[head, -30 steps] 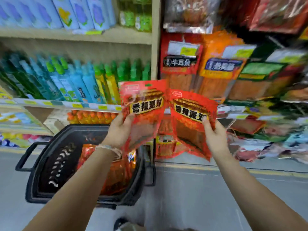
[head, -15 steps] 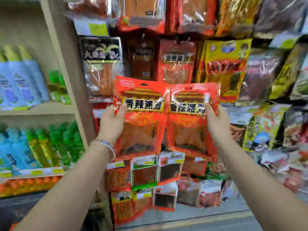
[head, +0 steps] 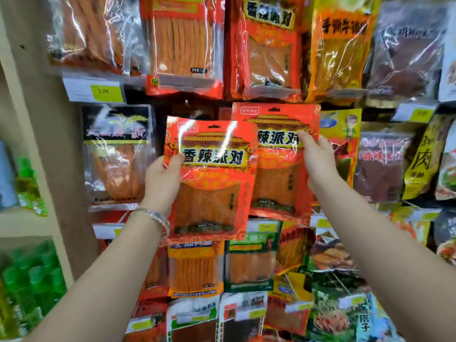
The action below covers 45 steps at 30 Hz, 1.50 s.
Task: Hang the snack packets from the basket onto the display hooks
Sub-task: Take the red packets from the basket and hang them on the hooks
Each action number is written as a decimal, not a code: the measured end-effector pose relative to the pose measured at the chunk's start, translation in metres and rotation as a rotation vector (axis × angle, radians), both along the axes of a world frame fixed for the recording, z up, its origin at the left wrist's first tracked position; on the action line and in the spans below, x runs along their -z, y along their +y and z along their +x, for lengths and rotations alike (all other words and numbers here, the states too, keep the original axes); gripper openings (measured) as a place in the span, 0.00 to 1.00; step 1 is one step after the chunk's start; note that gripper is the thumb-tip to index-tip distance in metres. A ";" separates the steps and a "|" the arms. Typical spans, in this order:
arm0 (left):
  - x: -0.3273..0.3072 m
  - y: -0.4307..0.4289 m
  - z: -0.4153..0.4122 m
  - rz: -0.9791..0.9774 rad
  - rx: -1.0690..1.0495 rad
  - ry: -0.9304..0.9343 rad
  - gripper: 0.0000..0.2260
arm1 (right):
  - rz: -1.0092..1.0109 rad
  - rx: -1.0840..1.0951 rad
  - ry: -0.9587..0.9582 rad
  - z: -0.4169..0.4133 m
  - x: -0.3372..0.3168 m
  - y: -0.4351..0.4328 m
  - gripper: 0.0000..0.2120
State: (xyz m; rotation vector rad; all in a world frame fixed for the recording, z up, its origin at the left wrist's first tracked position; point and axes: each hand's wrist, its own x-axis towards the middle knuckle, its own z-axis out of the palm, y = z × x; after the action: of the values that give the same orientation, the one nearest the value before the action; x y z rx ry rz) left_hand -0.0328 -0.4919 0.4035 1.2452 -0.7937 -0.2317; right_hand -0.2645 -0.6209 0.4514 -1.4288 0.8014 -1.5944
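both arms are raised toward the display wall. the front red packet (head: 209, 178) is gripped at its left edge by the left hand (head: 161, 180), thumb on its face. overlapped behind it, the rear red packet (head: 278, 156) is pinched near its top by the right hand (head: 318, 161), against hanging snacks.

Beige shelving upright (head: 49, 144) stands at left. Green bottles (head: 32, 280) crowd the lower-left shelf beside it. Yellow price label (head: 106, 91) marked 2.00 sits upper left, right of the upright
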 end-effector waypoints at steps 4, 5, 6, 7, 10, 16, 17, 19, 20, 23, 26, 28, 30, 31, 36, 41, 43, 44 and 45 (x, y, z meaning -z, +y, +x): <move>-0.006 -0.029 0.008 -0.018 0.011 0.010 0.11 | 0.002 -0.050 -0.004 0.017 -0.012 -0.031 0.06; -0.006 -0.035 0.010 -0.018 0.008 0.012 0.11 | 0.007 -0.063 -0.003 0.021 -0.013 -0.038 0.05; -0.007 -0.040 0.012 -0.020 0.008 0.008 0.11 | 0.018 -0.069 0.003 0.025 -0.013 -0.043 0.05; -0.007 -0.044 0.013 -0.024 0.012 0.001 0.11 | 0.032 -0.067 0.009 0.028 -0.012 -0.048 0.09; -0.007 -0.056 0.018 -0.049 0.043 0.005 0.11 | 0.084 -0.099 0.027 0.035 -0.005 -0.064 0.24; -0.002 -0.073 0.020 -0.095 0.064 0.020 0.10 | 0.100 -0.068 0.075 0.039 0.014 -0.087 0.33; -0.001 -0.074 0.020 -0.095 0.071 0.024 0.09 | 0.060 -0.029 0.100 0.039 0.017 -0.087 0.32; -0.001 -0.077 0.018 -0.095 0.089 0.044 0.08 | -0.055 0.064 0.124 0.039 0.025 -0.083 0.27; -0.001 -0.078 0.017 -0.097 0.098 0.050 0.09 | -0.104 0.108 0.115 0.039 0.030 -0.080 0.25; -0.001 -0.081 0.007 -0.108 0.131 0.042 0.09 | -0.198 0.168 0.100 0.037 0.044 -0.075 0.24; -0.004 -0.084 -0.005 -0.093 0.161 0.027 0.08 | -0.258 0.180 0.134 0.037 0.047 -0.064 0.14; -0.005 -0.086 -0.012 -0.077 0.188 0.011 0.08 | -0.284 0.182 0.136 0.036 0.044 -0.062 0.11; -0.006 -0.088 -0.020 -0.081 0.244 0.009 0.08 | -0.249 0.083 0.130 0.036 0.040 -0.061 0.13; -0.006 -0.089 -0.024 -0.079 0.264 -0.012 0.08 | -0.206 0.020 0.099 0.036 0.038 -0.060 0.13; -0.018 -0.096 -0.032 -0.169 0.131 -0.251 0.13 | -0.305 0.079 -0.002 0.029 0.025 -0.065 0.12; -0.047 -0.094 -0.040 -0.253 -0.003 -0.542 0.17 | -0.392 0.165 0.056 0.018 0.009 -0.068 0.13; -0.058 -0.097 -0.049 -0.243 0.060 -0.589 0.21 | -0.452 0.224 0.082 0.014 0.002 -0.067 0.13; -0.062 -0.100 -0.053 -0.222 0.076 -0.624 0.23 | -0.471 0.240 0.104 0.013 -0.001 -0.067 0.11; -0.065 -0.103 -0.056 -0.200 0.090 -0.655 0.25 | -0.479 0.248 0.127 0.013 -0.004 -0.067 0.10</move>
State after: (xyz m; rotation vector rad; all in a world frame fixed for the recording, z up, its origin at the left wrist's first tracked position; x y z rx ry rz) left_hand -0.0886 -0.5945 0.4686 1.0983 -1.4003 0.1965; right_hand -0.2519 -0.6877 0.4555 -1.8383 0.7184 -1.9955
